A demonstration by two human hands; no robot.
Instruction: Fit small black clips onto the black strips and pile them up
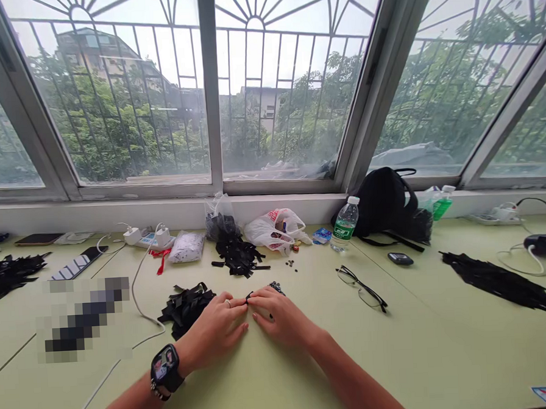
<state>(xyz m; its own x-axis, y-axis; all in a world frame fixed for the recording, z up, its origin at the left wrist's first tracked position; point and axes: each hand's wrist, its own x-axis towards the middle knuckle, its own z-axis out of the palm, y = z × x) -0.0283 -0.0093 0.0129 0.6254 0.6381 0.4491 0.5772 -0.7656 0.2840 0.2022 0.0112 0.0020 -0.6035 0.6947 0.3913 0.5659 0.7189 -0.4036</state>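
My left hand [218, 328] and my right hand [279, 317] rest together on the pale green table [400, 356], fingertips meeting. Between the thumbs and forefingers they pinch a small black piece [249, 297], too small to name. A smartwatch [165, 369] sits on my left wrist and a ring on one left finger. A heap of black strips [184, 307] lies just left of my left hand. A small dark beaded bit [276, 286] shows behind my right hand. A second pile of black strips [236, 255] lies farther back.
Eyeglasses [362, 290] lie right of my hands. At the back stand a water bottle [346, 224], a black backpack [383, 202], plastic bags [274, 229] and a power strip [149, 238] with a white cable. More black strips [491, 278] lie at right and far left.
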